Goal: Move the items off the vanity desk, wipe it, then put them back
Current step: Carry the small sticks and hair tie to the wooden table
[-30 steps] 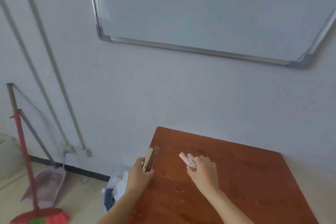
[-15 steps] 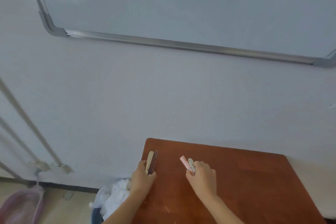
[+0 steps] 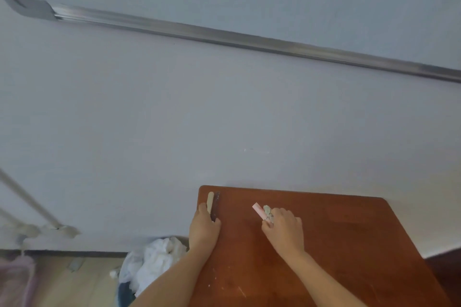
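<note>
Left hand [image 3: 203,228] grasps a cream stick [image 3: 210,200] and a dark stick [image 3: 216,207] side by side. Their far ends lie flat at the back left corner of the bench [image 3: 336,244], parallel to its edge, probably to keep them tidy and out of the working area. Right hand [image 3: 284,228] pinches a pink piece [image 3: 258,210] and a pale lump [image 3: 268,210] together near mid-bench, low over the wood; I cannot tell whether they are being set down or lifted.
</note>
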The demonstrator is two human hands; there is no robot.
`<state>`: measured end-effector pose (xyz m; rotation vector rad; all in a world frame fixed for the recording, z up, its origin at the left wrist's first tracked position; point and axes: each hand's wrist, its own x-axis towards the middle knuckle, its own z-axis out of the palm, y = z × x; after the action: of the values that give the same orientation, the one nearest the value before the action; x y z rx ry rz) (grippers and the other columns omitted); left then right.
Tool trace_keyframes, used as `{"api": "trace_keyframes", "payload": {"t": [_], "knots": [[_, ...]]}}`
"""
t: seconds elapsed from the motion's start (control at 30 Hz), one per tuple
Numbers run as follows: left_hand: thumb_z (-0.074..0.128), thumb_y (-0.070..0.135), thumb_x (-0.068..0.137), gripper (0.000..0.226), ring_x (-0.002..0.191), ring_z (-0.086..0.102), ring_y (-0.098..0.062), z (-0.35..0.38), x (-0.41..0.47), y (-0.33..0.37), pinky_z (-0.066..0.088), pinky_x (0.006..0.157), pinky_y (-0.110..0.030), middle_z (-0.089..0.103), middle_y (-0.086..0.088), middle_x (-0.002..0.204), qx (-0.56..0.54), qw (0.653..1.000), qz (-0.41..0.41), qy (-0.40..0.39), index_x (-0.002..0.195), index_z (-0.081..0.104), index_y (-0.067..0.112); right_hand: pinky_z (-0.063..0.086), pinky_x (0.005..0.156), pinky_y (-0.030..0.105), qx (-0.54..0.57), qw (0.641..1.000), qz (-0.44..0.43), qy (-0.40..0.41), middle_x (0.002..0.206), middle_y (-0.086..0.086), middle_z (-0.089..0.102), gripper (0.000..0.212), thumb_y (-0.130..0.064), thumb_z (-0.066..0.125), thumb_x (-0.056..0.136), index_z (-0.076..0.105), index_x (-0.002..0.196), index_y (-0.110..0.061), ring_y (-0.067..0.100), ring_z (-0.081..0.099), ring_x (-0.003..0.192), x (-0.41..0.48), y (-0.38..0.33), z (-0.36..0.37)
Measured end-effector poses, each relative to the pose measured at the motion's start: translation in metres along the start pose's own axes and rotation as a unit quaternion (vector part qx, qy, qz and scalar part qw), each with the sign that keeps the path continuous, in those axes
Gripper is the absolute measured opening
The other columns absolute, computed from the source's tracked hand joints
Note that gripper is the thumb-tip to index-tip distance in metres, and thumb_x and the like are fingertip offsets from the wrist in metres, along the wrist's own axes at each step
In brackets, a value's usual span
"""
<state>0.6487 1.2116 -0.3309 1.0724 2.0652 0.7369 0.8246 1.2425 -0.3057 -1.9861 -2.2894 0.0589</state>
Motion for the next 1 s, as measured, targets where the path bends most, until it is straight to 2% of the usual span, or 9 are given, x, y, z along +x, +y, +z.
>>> {"api": "trace_keyframes", "payload": {"t": [0.17,0.23,0.3,0.37,0.47,0.63,0.7,0.8,1.0], "knots": [[0.05,0.016,0.087,0.036,0.081,0.048,-0.017,0.01,0.004,0.012,0.041,0.072,-0.026,0.054,-0.01,0.109,0.016,1.0,-0.012,0.0,0.12,0.04,0.007,0.025,0.069,0.03,0.007,0.999,-0.039,-0.013,0.095,0.003,0.062,0.023,-0.025,0.046,0.087,0.06,0.098,-0.01,0.021,0.049,0.082,0.015,-0.005,-0.003],[0.051,0.017,0.087,0.041,0.086,0.052,-0.017,0.015,0.003,0.016,0.042,0.073,-0.024,0.054,-0.008,0.112,0.009,1.0,-0.014,-0.004,0.125,0.039,0.008,0.026,0.066,0.03,0.012,0.998,-0.054,-0.009,0.088,0.003,0.063,0.018,-0.024,0.052,0.085,0.061,0.091,-0.009,0.019,0.044,0.073,0.021,-0.004,0.0],[0.052,0.019,0.087,0.046,0.094,0.054,-0.018,0.019,0.001,0.019,0.042,0.074,-0.022,0.053,-0.008,0.115,0.002,1.0,-0.014,-0.007,0.13,0.037,0.009,0.028,0.057,0.029,0.016,0.997,-0.074,0.016,0.067,0.001,0.061,0.013,-0.021,0.07,0.07,0.062,0.072,-0.011,0.016,0.038,0.058,0.025,-0.002,0.005],[0.052,0.021,0.088,0.049,0.1,0.054,-0.02,0.021,-0.001,0.02,0.041,0.078,-0.023,0.051,-0.009,0.119,0.0,1.0,-0.006,-0.007,0.132,0.035,0.01,0.024,0.047,0.025,-0.006,0.995,-0.094,0.023,0.049,-0.004,0.053,0.027,-0.019,0.084,0.047,0.059,0.055,-0.014,0.014,0.036,0.044,0.026,-0.002,0.007],[0.047,0.024,0.092,0.048,0.105,0.052,-0.02,0.021,-0.002,0.019,0.036,0.077,-0.021,0.047,-0.008,0.124,0.019,1.0,0.004,-0.001,0.135,0.031,0.01,0.022,0.044,0.022,0.004,0.996,-0.089,0.024,0.044,-0.006,0.049,0.034,-0.019,0.087,0.037,0.056,0.05,-0.016,0.009,0.026,0.046,0.026,0.0,0.006],[0.038,0.022,0.096,0.029,0.091,0.055,-0.021,0.022,-0.003,0.022,0.042,0.074,-0.027,0.051,-0.007,0.111,0.068,0.997,0.026,0.028,0.122,0.045,0.012,0.023,0.044,0.022,0.041,0.995,-0.086,-0.001,0.049,-0.011,0.033,0.033,-0.017,0.085,0.041,0.054,0.051,-0.016,0.008,0.025,0.049,0.019,0.004,0.014],[0.04,0.023,0.095,0.027,0.092,0.056,-0.023,0.021,-0.002,0.021,0.042,0.075,-0.028,0.052,-0.007,0.109,0.082,0.995,0.032,0.038,0.12,0.045,0.012,0.026,0.049,0.025,0.058,0.995,-0.084,-0.003,0.057,-0.011,0.033,0.023,-0.018,0.08,0.056,0.057,0.06,-0.014,0.011,0.031,0.053,0.017,0.003,0.015],[0.04,0.025,0.095,0.026,0.09,0.055,-0.022,0.016,0.0,0.016,0.041,0.072,-0.028,0.053,-0.006,0.107,0.109,0.992,0.032,0.048,0.117,0.046,0.012,0.028,0.062,0.028,0.07,0.995,-0.035,-0.062,0.065,-0.011,0.034,0.012,-0.027,0.052,0.087,0.049,0.081,-0.017,0.015,0.038,0.071,0.021,0.0,0.018],[0.043,0.027,0.092,0.023,0.086,0.053,-0.018,0.01,0.011,0.012,0.045,0.072,-0.029,0.052,0.0,0.094,0.146,0.987,0.035,0.06,0.108,0.051,0.013,0.027,0.047,0.024,0.139,0.977,0.107,-0.125,0.078,-0.004,0.051,0.023,-0.035,0.045,0.092,0.052,0.098,-0.014,0.016,0.047,0.069,0.033,-0.024,0.013]]}}
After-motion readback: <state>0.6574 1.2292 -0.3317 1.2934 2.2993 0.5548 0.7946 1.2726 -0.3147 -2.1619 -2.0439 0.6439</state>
